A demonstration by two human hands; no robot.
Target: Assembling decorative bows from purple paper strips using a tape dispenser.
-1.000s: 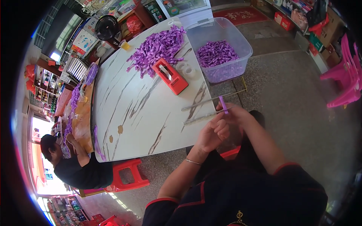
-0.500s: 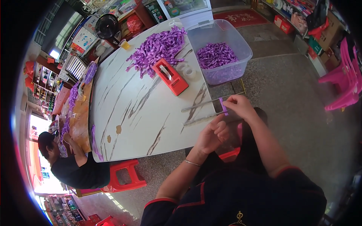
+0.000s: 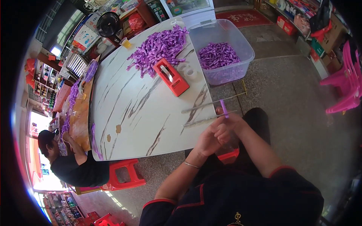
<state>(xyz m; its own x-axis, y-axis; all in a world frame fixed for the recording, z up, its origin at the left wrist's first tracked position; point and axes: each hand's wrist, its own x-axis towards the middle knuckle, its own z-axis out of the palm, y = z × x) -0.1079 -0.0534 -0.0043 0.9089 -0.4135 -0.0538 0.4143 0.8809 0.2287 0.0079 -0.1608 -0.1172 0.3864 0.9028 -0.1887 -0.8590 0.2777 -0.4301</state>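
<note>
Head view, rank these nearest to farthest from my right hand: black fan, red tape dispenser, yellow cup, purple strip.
From your right hand:
1. Purple strip, at that hand.
2. Red tape dispenser, leftward on the table.
3. Yellow cup, farther left, table's far edge.
4. Black fan, beyond the cup.

Off the worktop's (image 3: 145,124) right edge, the left hand (image 3: 212,137) partly hides the right hand (image 3: 235,122); how their fingers meet the purple strip (image 3: 224,109) cannot be told. The picture's upper edge cuts off the white fridge (image 3: 198,16).
</note>
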